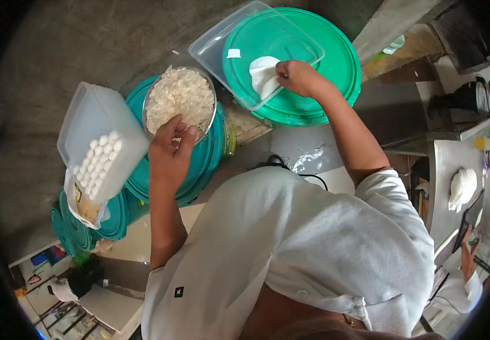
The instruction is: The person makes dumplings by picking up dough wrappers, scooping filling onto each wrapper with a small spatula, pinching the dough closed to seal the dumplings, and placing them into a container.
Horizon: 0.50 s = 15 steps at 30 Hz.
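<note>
My right hand [297, 78] pinches the edge of a thin, flat, white dough round [263, 77]. The round is over a clear plastic tray [214, 50], beside a small white square [233, 53]. My left hand [171, 146] is at the near rim of a metal bowl [215, 116] heaped with pale, flaky shreds [180, 97]. Its thumb and fingers are drawn together; whatever they hold is too small to make out. Left of the bowl, a tilted translucent plastic box [80, 116] contains several white balls [98, 164].
A green round lid [338, 62] lies under the clear tray. Teal lidded drums [191, 195] support the bowl. A grey wall [58, 51] runs behind. At far right, people are near a metal table [443, 164] bearing a white bundle [463, 188].
</note>
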Tool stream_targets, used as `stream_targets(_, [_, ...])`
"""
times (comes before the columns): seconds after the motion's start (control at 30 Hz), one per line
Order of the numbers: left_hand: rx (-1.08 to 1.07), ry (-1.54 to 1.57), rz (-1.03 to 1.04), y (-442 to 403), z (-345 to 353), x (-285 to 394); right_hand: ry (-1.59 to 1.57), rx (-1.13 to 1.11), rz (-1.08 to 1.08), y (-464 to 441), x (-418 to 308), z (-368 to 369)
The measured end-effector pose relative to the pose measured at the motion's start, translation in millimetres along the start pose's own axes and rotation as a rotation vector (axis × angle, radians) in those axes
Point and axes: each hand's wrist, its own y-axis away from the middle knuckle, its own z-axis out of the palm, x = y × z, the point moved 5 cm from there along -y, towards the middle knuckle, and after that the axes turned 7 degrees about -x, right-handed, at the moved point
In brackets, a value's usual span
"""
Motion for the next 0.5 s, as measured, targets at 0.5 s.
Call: stream_targets(0.5, [-0.241, 0.188, -0.028, -58, 71, 44, -0.745, 0.279, -0.335, -35, -47, -115])
